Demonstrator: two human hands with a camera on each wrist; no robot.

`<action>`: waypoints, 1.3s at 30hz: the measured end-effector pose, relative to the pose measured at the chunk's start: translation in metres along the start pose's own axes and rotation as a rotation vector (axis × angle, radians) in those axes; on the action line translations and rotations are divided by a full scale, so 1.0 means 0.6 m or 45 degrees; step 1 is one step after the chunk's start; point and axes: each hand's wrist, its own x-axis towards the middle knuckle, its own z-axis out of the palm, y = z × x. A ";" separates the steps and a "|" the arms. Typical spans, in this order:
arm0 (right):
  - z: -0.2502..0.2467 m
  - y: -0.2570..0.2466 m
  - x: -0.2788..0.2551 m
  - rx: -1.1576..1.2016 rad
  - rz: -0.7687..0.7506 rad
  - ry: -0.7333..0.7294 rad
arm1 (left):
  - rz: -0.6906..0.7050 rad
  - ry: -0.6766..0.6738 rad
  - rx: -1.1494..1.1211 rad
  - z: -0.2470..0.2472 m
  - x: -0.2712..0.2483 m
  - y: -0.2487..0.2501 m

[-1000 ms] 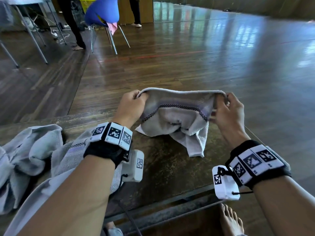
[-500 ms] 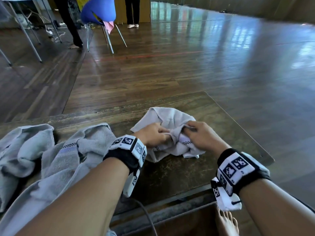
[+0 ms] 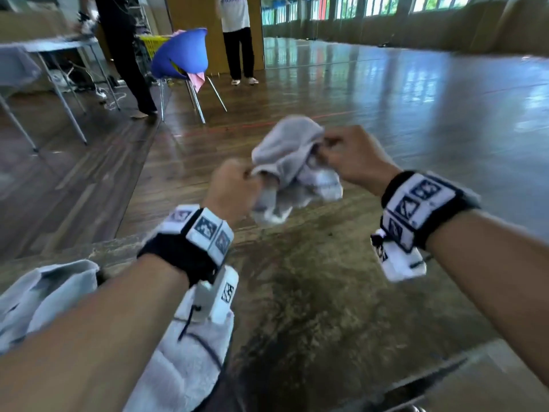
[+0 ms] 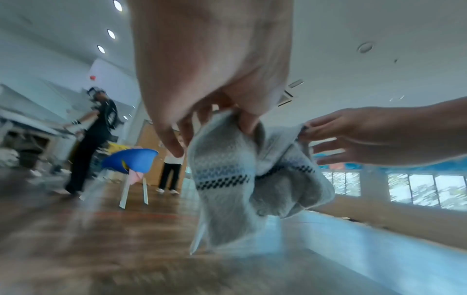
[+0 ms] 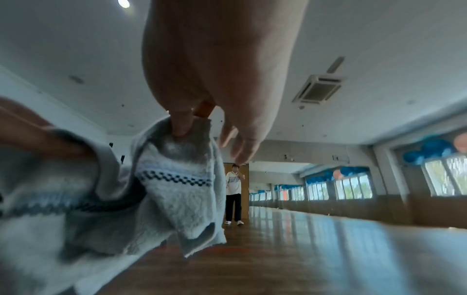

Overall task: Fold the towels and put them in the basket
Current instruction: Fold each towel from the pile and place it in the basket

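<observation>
1. Nearest you, at the counter's near left edge, a pile of crumpled grey towels lies under your left forearm, one of them running down toward the bottom of the head view.
2. Above the worn counter top, both of your hands are raised, holding one small grey towel clear of the surface, bunched and hanging between them.
3. Your left hand pinches one bunched edge of that towel; the left wrist view shows thumb and fingers closed on the cloth, with a checked dark band running across the fabric just below the grip.
4. Your right hand pinches the opposite edge, held a little higher than the left; in the right wrist view two fingertips nip the hem while the other fingers reach out loosely past it.
5. Beyond the counter lies a glossy wooden floor.
6. Farther back on the left stands a blue chair with a pink cloth hanging from it, and something yellow sits behind it.
7. Near the chair two people are standing, and a table with metal legs stands at far left.
</observation>
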 end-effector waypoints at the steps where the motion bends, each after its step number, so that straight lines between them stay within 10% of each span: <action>1: -0.006 -0.001 0.024 -0.013 0.002 0.055 | -0.026 0.099 0.065 -0.017 0.021 -0.003; 5: -0.026 0.024 0.068 -0.047 0.156 0.168 | -0.127 0.339 0.258 -0.085 0.072 -0.028; 12: 0.003 0.047 0.068 0.350 0.358 0.262 | -0.102 -0.179 0.329 -0.105 0.073 -0.063; 17: 0.010 0.073 0.090 0.426 0.461 0.259 | -0.326 0.022 -0.316 -0.074 0.077 -0.062; 22: 0.001 0.069 0.088 0.504 0.184 0.416 | 0.036 0.381 -0.184 -0.079 0.057 -0.054; 29: 0.000 0.119 -0.013 0.054 0.227 -0.002 | -0.207 -0.404 0.340 -0.072 -0.022 -0.073; 39: -0.048 0.083 -0.210 0.014 0.364 0.305 | -0.307 -0.342 0.273 -0.093 -0.160 -0.017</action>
